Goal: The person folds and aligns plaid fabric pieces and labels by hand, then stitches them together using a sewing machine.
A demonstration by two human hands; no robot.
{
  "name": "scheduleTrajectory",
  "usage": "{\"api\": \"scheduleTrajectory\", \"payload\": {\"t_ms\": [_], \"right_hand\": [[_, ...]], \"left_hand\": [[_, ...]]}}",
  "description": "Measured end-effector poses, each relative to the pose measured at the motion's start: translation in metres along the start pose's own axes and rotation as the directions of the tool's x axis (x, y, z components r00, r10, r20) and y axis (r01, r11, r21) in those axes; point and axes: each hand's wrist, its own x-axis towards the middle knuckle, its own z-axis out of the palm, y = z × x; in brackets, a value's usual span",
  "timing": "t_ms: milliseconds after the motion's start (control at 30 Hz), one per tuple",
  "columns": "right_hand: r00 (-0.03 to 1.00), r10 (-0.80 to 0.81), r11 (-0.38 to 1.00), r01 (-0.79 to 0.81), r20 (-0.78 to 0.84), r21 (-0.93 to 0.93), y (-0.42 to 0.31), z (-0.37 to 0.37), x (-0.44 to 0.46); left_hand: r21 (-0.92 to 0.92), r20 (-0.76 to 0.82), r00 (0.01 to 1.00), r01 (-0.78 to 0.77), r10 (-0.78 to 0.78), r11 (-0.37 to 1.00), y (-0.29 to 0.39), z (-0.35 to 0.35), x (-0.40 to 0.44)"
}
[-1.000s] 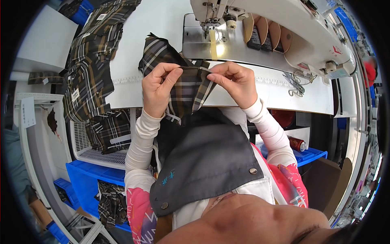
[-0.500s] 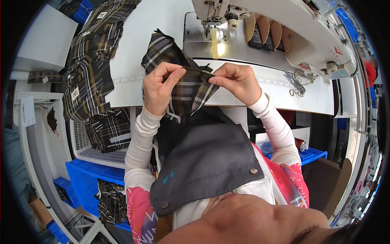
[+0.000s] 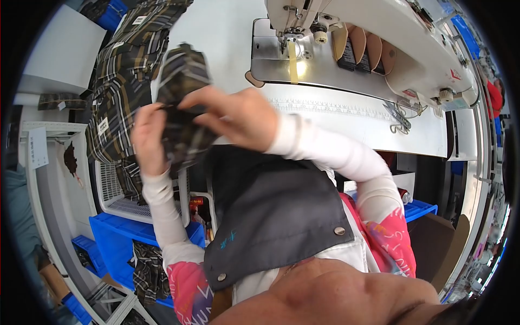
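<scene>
A dark plaid fabric piece (image 3: pixel 184 73), blurred by motion, hangs between my two hands left of the sewing machine (image 3: pixel 374 32). My left hand (image 3: pixel 149 138) grips its left edge, the fingers closed and smeared. My right hand (image 3: pixel 238 116) reaches across from the right, thumb and forefinger closed on the cloth's upper middle. Beside my left hand, a pile of matching plaid pieces (image 3: pixel 122 95) with white labels drapes over the table's left edge.
Thread snips (image 3: pixel 398 116) lie on the white table (image 3: pixel 336 103) near a printed ruler strip (image 3: pixel 325 108). Brown dividers (image 3: pixel 360 49) stand beside the needle area. Below left are a white basket (image 3: pixel 127 208) and a blue bin (image 3: pixel 111 238) with plaid cloth.
Both hands have moved left with the plaid fabric piece, away from the front of the machine towards the pile. My right arm now stretches across my body.
</scene>
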Motion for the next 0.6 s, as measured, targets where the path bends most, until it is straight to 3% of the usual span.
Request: {"api": "scheduleTrajectory", "payload": {"t_ms": [33,67,100,167,233,333,367,433,500,600], "right_hand": [[0.990,-0.133,0.991,0.133,-0.047,-0.016,-0.001,0.016,0.010],[0.963,-0.237,0.971,0.239,-0.127,0.007,-0.001,0.031,0.019],[0.921,-0.329,0.940,0.340,-0.208,0.020,0.000,0.040,0.023],[0.923,-0.335,0.942,0.327,-0.189,-0.075,0.014,0.045,0.020],[0.925,-0.330,0.938,0.299,-0.188,-0.175,0.034,0.045,0.010],[0.974,-0.204,0.931,0.163,-0.095,-0.327,0.068,0.020,-0.026],[0.989,-0.141,0.914,0.116,-0.035,-0.389,0.075,0.007,-0.038],[0.994,-0.104,0.822,0.101,0.027,-0.560,0.086,-0.016,-0.056],[0.986,-0.153,0.757,0.156,0.060,-0.635,0.095,-0.037,-0.067],[0.983,-0.137,0.669,0.183,0.123,-0.720,0.097,-0.061,-0.071]], "left_hand": [[0.266,-0.117,0.983,-0.106,0.141,0.958,0.015,-0.017,-0.002],[0.546,-0.079,0.917,-0.289,0.391,0.787,0.033,-0.028,-0.001],[0.649,-0.062,0.869,-0.338,0.491,0.681,0.057,-0.022,0.000],[0.879,0.285,0.857,-0.412,0.430,0.240,0.097,-0.013,0.014],[0.792,0.564,0.749,-0.609,0.349,0.027,0.088,0.003,0.052],[0.529,0.801,0.547,-0.837,0.242,0.140,0.012,0.047,0.116],[0.469,0.805,0.528,-0.845,0.269,0.257,-0.010,0.070,0.127],[0.439,0.833,0.538,-0.784,0.130,0.438,-0.033,0.111,0.142],[0.337,0.832,0.555,-0.508,0.002,0.792,-0.057,0.140,0.157],[0.277,0.828,0.561,-0.418,0.006,0.865,-0.076,0.162,0.167]]}}
